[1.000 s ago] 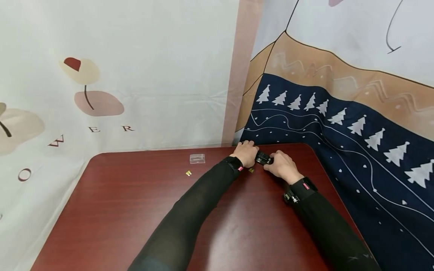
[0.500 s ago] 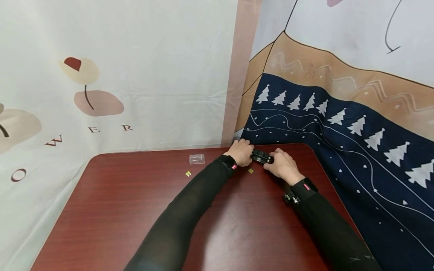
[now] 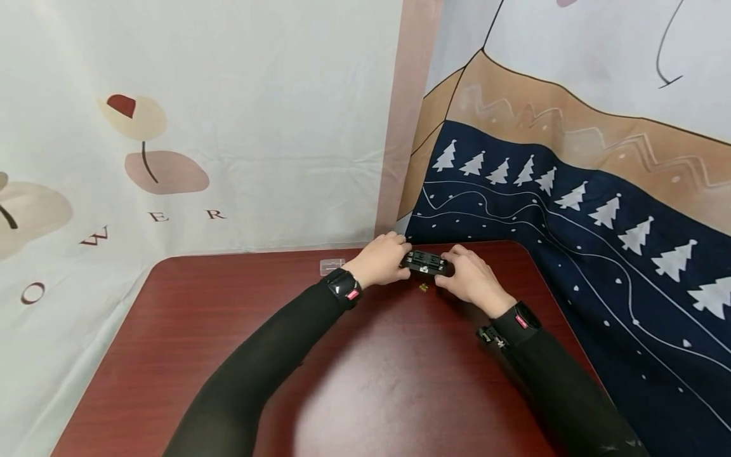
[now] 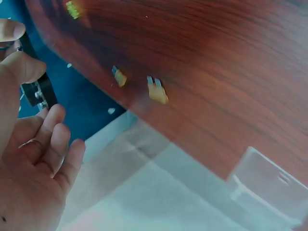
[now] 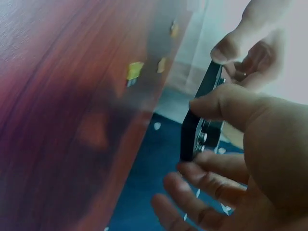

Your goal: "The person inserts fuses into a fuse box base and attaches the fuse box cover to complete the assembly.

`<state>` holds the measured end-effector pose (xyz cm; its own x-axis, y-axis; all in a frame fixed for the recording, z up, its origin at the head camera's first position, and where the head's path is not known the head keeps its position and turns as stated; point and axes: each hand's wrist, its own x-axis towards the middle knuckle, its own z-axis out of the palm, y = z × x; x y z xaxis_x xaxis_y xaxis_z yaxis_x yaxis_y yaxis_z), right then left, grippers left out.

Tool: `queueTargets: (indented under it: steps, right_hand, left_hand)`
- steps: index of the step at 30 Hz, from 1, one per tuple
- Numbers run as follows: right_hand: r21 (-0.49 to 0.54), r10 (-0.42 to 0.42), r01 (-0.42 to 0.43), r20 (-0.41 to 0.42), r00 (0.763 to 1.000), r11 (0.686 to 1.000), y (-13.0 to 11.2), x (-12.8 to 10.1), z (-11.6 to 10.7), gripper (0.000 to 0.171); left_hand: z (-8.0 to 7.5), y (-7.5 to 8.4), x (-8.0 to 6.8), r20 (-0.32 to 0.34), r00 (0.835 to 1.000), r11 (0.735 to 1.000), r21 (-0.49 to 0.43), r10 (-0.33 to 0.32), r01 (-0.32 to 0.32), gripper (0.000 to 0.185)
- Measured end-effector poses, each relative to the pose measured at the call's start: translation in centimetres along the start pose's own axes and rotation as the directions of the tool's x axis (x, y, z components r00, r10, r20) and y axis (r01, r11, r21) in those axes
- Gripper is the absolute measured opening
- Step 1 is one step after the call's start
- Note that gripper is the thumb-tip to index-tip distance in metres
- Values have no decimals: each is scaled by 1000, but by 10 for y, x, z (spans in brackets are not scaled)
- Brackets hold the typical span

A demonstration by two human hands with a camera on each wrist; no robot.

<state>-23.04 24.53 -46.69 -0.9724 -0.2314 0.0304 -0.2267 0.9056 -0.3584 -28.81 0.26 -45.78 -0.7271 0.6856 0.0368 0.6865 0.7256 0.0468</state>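
Note:
A small black block point(image 3: 425, 261) with metal parts is held between both hands over the far right part of the dark red table point(image 3: 365, 381). My left hand point(image 3: 394, 261) pinches its left end, thumb and fingers curled round it. My right hand point(image 3: 454, 270) pinches the right end. In the right wrist view the block point(image 5: 199, 120) stands on edge between my right thumb and fingers, with the left hand's fingertips point(image 5: 226, 48) on its far end. The left wrist view shows only a corner of the block point(image 4: 38, 89) by my thumb.
A small yellow piece point(image 3: 424, 287) lies on the table just below the block. A clear plastic box point(image 3: 330, 265) sits behind my left wrist and also shows in the left wrist view point(image 4: 269, 187), near more yellow pieces point(image 4: 158, 91). Printed cloths hang behind the table.
Both hands have carried the black block a little leftward. My left arm has swung left and now covers the yellow piece near the clear box.

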Motion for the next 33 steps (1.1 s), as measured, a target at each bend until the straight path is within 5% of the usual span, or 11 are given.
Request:
queueTargets:
  steps: [10,20,27,33]
  right_hand:
    - [57,-122,120,31,992,991,-38,-6,9,58]
    - [59,-219,213,125,968,975,-71,-10,35,53]
    - [8,-262,266,200,944,964,-81,-17,58,53]
    - [-5,-276,284,220,936,959,-81,-22,64,50]
  left_hand:
    - [-19,-9,-64,8,997,993,-94,-72,73,45]
    - [-1,-14,-127,49,985,974,-153,-163,169,57]
    - [16,-7,-153,91,974,963,-155,-207,219,56]
    - [23,2,-158,92,971,958,-166,-222,234,53]
